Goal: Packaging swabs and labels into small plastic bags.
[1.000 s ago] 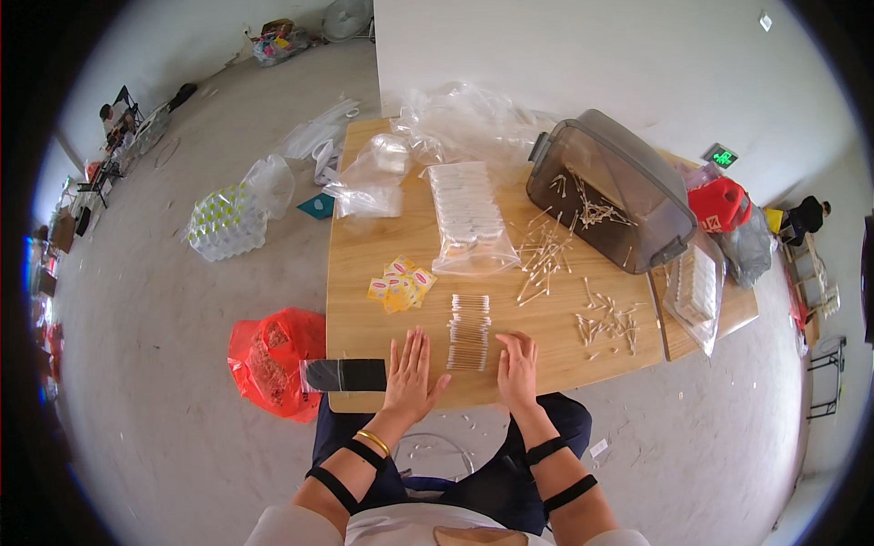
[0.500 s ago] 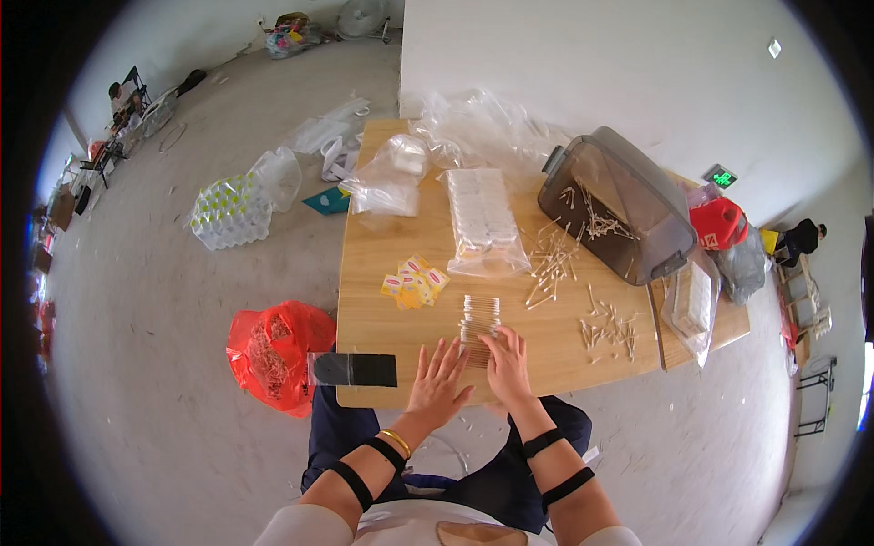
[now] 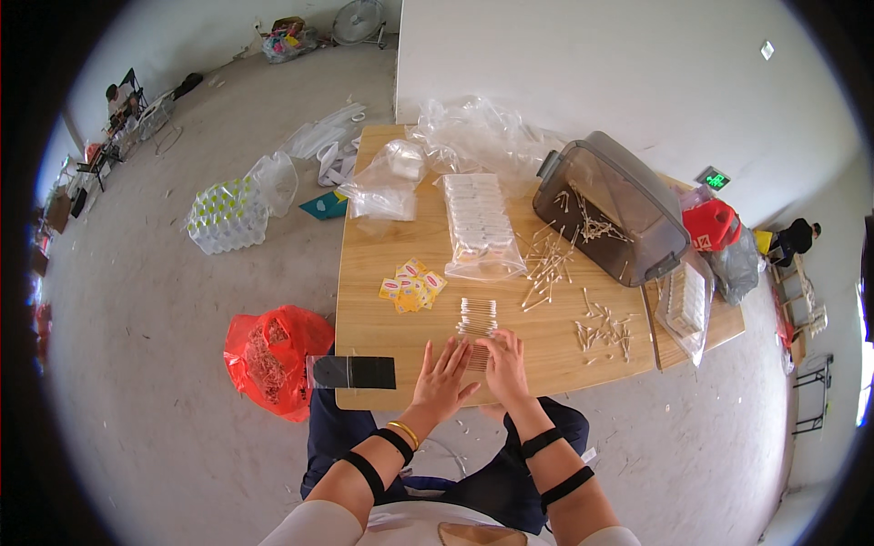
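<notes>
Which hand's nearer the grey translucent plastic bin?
Right. The right hand is on the near side and left of the bin; the left hand is farther left.

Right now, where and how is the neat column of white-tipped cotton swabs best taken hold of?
Probably at the cotton-tipped ends of the swab column, left hand from the left, right hand from the right: its swabs lie crosswise, side by side, tips outward.

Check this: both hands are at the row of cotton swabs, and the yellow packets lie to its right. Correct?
Not quite: the yellow packets lie to the left of the row of cotton swabs, as the head view shows. Left hand and right hand are both there.
</notes>
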The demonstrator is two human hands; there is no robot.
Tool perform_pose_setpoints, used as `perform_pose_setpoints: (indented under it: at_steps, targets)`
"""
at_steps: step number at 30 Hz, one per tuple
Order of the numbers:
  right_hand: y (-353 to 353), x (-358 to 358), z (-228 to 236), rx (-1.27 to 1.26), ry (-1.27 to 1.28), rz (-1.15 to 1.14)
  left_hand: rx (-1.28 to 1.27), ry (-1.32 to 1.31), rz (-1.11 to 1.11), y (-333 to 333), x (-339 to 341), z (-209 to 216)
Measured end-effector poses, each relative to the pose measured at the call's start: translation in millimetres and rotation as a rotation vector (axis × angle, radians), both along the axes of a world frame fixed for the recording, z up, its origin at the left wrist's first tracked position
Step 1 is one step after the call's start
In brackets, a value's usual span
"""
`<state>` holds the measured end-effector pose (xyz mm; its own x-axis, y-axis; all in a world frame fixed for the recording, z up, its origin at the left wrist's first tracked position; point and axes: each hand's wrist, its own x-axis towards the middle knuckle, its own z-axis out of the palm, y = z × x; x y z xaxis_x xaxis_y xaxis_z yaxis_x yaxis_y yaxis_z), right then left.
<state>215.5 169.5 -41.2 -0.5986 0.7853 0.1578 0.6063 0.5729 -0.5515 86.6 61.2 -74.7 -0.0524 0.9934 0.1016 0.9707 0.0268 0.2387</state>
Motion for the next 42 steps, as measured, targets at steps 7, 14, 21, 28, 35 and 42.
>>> perform_pose_setpoints:
  at_steps: [7, 14, 21, 28, 35, 42]
  targets:
    - [9.0, -3.1, -1.5, 0.035, -0.039, -0.014, 0.043, -0.06, -0.012, -1.1, 0.2, 5.0]
    - [6.2, -5.1, 2.4, 0.058, -0.015, -0.016, 0.019, -0.01, -0.011, -1.7, 0.0, 6.1]
    - [30.4, -15.9, 2.8, 0.108, 0.059, -0.154, 0.028, -0.028, -0.005, -1.5, 0.9, 8.8]
    - [18.3, 10.1, -11.6, 0.06, 0.07, 0.055, -0.002, 0.005, -0.012, -2.1, -1.1, 10.9]
    - [-7.9, 33.0, 0.5, 0.021, 0.08, 0.073, -0.069, 0.025, -0.061, -7.9, -5.4, 19.6]
    - [-33.5, 38.7, -3.0, 0.099, -0.218, 0.128, -0.036, -0.059, -0.071, -9.6, -8.7, 18.5]
